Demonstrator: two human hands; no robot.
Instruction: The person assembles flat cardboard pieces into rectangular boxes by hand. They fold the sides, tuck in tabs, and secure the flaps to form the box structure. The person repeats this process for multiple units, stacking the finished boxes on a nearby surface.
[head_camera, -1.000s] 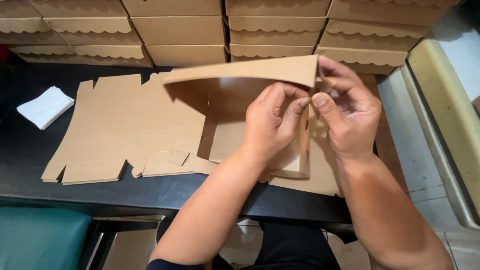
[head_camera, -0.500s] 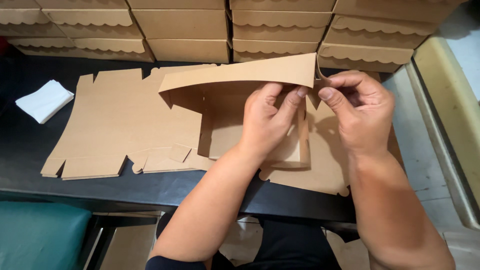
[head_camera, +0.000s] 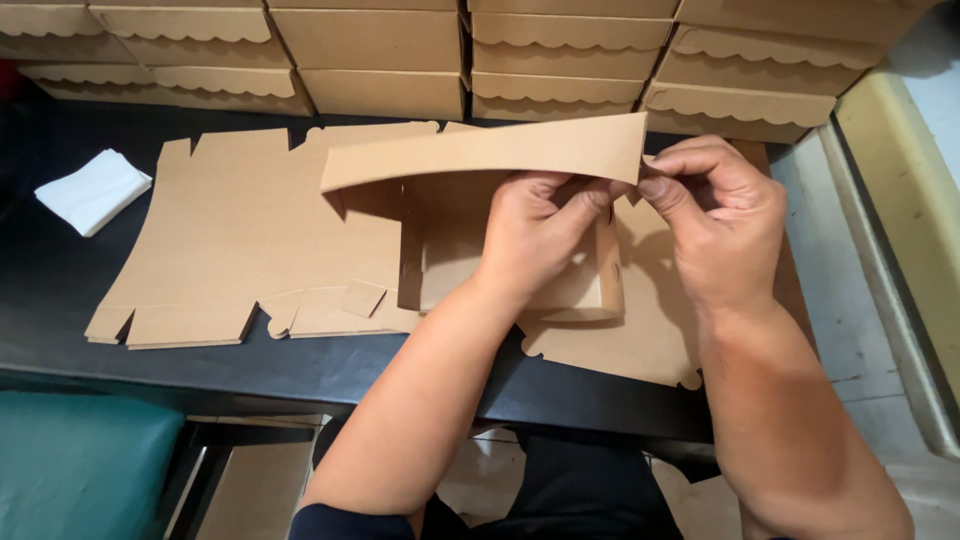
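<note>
Along the top of the frame runs a row of stacked finished cardboard boxes (head_camera: 380, 50), brown, their lids edged in scallops, two or three high. Below them a black table (head_camera: 60, 270) spans the picture. On it, left of centre, lies a pile of flat die-cut cardboard blanks (head_camera: 230, 250), tabs pointing toward the lower edge. A folded white cloth (head_camera: 92, 190) rests at the far left. A teal cushioned seat (head_camera: 80, 465) fills the lower left corner; pale floor tiles (head_camera: 850, 300) show at right.

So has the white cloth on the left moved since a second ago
No. The white cloth lies in the same spot on the black table, just left of the flat cardboard sheet's corner, as before.
</note>
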